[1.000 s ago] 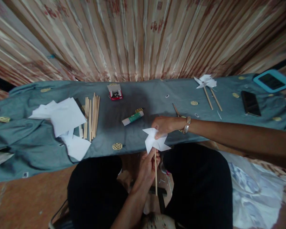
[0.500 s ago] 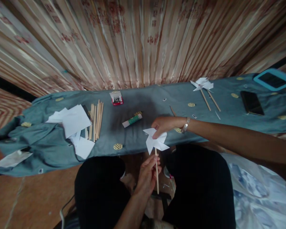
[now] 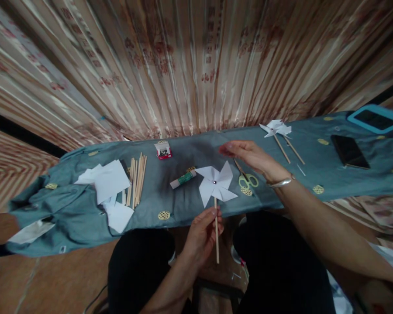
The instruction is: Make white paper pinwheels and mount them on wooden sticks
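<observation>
White paper folded into a pinwheel is standing on a thin wooden stick, just in front of the near edge of the table, with its blades facing the camera and a small pin head showing at the centre. The person's left hand is pinching the wooden stick between thumb and fingertips a little below the blades, and is keeping it close to upright above the lap. The right hand is hovering over the grey-blue cloth behind the pinwheel, apart from the paper. Its fingers are stretching leftward, lying loosely together, and are gripping nothing that shows. A metal bracelet is circling that wrist. Scissors with yellow-green handles are lying on the cloth under the right hand, just beside the pinwheel's right blade. A glue stick is lying to the left of the blades, and a small red box is sitting further back. A bundle of sticks and loose paper sheets are lying at the left. Two finished pinwheels, a dark phone and a blue-cased tablet are resting at the right end, well apart from both hands.
</observation>
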Motion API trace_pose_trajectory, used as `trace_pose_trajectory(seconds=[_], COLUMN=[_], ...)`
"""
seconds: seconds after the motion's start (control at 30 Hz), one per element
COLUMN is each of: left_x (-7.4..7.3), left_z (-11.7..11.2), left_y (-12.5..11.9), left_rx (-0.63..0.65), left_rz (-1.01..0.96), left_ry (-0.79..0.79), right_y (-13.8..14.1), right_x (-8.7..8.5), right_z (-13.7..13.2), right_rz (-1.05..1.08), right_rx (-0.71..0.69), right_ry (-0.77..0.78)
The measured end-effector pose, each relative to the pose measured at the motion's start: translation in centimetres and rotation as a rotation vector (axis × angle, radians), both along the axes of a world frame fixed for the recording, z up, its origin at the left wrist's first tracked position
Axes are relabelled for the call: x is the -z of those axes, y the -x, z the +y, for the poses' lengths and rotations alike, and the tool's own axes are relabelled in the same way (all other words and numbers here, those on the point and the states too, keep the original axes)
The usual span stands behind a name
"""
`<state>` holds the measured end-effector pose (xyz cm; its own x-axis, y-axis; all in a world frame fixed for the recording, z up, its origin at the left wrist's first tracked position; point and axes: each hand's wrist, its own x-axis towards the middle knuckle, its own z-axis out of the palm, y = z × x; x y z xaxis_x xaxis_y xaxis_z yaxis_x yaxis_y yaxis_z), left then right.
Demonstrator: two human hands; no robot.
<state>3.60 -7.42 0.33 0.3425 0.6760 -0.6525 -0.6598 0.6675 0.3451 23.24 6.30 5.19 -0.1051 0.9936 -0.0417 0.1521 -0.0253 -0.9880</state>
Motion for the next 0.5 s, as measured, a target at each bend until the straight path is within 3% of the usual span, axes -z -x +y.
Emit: trace_pose_trajectory(seconds=[0.1, 0.23, 0.37, 0.5], left_x=[-0.9, -1.4, -0.9, -0.1], left_z=[2.3, 5.2, 7.3, 8.3], left_y=[0.0, -0.5, -1.2, -1.3], left_rx=[0.042, 0.111, 0.122, 0.099], left_rz=[0.037, 0.102, 0.14, 0.153], left_ry=[-0.045, -0.125, -0.181, -0.176], right_y=[-0.9, -1.8, -1.5, -0.6], right_x=[0.6, 1.9, 3.5, 4.6], right_z=[-0.6, -1.4, -2.2, -2.7], right_rz=[0.179, 0.296, 0.384, 0.393], right_rx=[0.248, 0.387, 0.397, 0.265], right_ry=[-0.114, -0.116, -0.012, 0.056])
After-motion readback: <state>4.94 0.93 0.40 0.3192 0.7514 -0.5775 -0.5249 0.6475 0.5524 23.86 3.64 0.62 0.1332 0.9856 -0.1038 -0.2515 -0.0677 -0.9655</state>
